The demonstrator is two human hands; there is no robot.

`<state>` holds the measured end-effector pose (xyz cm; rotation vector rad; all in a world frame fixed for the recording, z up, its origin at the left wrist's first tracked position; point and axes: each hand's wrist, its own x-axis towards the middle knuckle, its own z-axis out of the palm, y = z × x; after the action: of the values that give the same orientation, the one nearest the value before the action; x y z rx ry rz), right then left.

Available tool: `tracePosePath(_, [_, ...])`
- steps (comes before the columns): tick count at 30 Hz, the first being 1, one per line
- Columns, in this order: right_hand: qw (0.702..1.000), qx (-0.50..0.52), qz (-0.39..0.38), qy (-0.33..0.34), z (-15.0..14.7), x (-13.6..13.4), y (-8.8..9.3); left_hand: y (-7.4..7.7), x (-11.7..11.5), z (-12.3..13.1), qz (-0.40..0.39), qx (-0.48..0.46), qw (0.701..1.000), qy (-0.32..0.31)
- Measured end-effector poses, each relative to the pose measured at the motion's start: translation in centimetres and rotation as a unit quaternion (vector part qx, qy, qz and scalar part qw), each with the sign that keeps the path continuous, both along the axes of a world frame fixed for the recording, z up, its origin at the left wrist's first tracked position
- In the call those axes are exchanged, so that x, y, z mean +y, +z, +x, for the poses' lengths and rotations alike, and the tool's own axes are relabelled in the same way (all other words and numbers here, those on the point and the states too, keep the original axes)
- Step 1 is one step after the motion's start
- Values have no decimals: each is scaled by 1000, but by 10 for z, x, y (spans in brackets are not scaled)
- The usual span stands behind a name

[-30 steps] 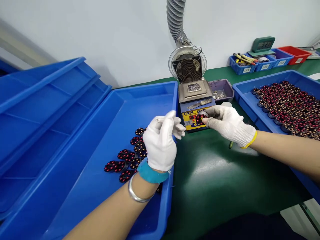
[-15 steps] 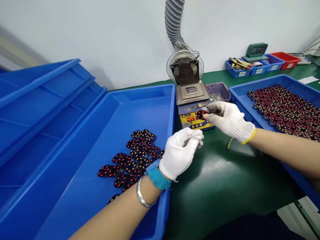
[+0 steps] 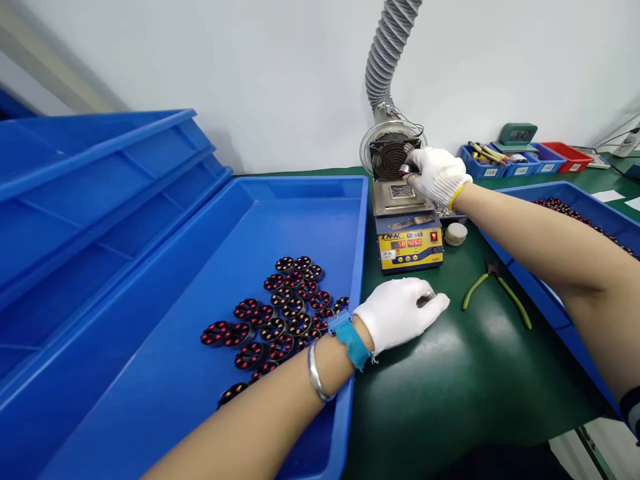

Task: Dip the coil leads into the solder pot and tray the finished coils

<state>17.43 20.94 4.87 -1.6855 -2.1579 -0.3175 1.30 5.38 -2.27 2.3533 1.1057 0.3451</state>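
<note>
Head view — right hand [image 3: 436,175], in a white knit glove, pinches one small wound coil [image 3: 406,171] between thumb and fingertips. The coil hangs just above the square bath of the solder pot [image 3: 403,192], directly in front of the extractor fan [image 3: 391,159]. I cannot tell whether it touches the bath.

Left hand [image 3: 400,313] lies on the green mat [image 3: 450,387], just beside the near corner of the left blue tray [image 3: 320,200], fingers loosely curled. A dark spot shows at the fingertips; whether anything is held there I cannot tell.

Finished-looking coils [image 3: 283,313] lie clustered in the left tray, and more fill the right blue tray [image 3: 575,200]. Green-handled cutters [image 3: 495,288] and a small round tin [image 3: 455,233] lie on the mat, between the pot's yellow control box [image 3: 411,245] and the right tray.

Judgement on technique — hold the coil level so that only its lead ends meet the solder. Grip it by the rim, glove clear of the hot plate. Work close to the fan intake so that fumes are drawn away.
</note>
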Motion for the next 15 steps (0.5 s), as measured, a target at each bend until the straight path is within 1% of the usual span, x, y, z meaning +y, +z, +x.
tracePosePath(2, [998,-58,-13,-6,-7,4,0,-1,1,0,12,8,1000,-8])
tracePosePath(5, [994,-102,-33,-6,-15,6,-3,-2,2,1,30,30,999,-18])
tracePosePath(11, [992,-115,-45,2,-21,6,-9,-4,2,0,42,36,998,-26])
tracePosePath(13, [992,-114,-48,-3,-22,6,-9,-5,2,0,37,26,999,-23])
tracePosePath(15, [992,-115,-48,-7,-22,7,-7,-5,2,0,23,-4,1000,-8])
